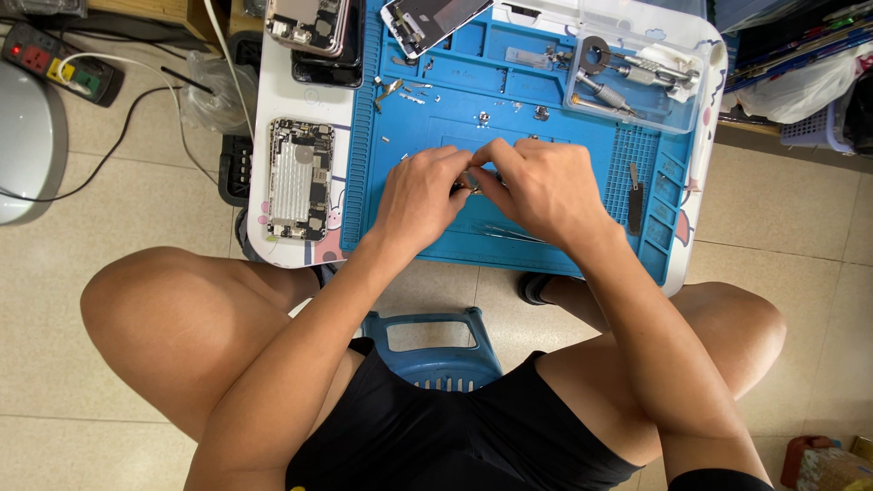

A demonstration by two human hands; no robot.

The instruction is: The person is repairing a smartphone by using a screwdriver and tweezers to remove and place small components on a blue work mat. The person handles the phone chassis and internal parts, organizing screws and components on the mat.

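- Your left hand (420, 194) is curled, its fingertips pinched down on a small dark part (470, 180) at the middle of the blue work mat (509, 109).
- Your right hand (544, 189) meets it from the other side, fingers bent and closed onto the same small part; the two hands touch at the fingertips.
- The part is mostly hidden between your fingers, so you cannot tell its shape beyond small, dark and partly metallic. It sits just above the mat's centre.
- Just under your right hand a pair of thin tweezers (511, 234) lies flat on the mat.
- To the right of that hand a small dark spatula tool (635, 204) rests on the mat's ribbed compartments.
- Above your hands, loose screws and tiny metal brackets (400, 88) are scattered over the mat.
- At the mat's upper right corner a clear plastic tray (637, 77) holds screwdrivers and metal bits.
- To the left of your left hand, off the mat on the white table (273, 100), an opened phone chassis (299, 178) lies with its insides facing up.
- Two more phone bodies (318, 32) lie at the table's top left, and a screen panel (432, 18) leans across the mat's top edge.
- Below the table, between your knees, you see the blue plastic stool (435, 350).
- On the floor at far left a power strip (59, 64) lies with its cables.
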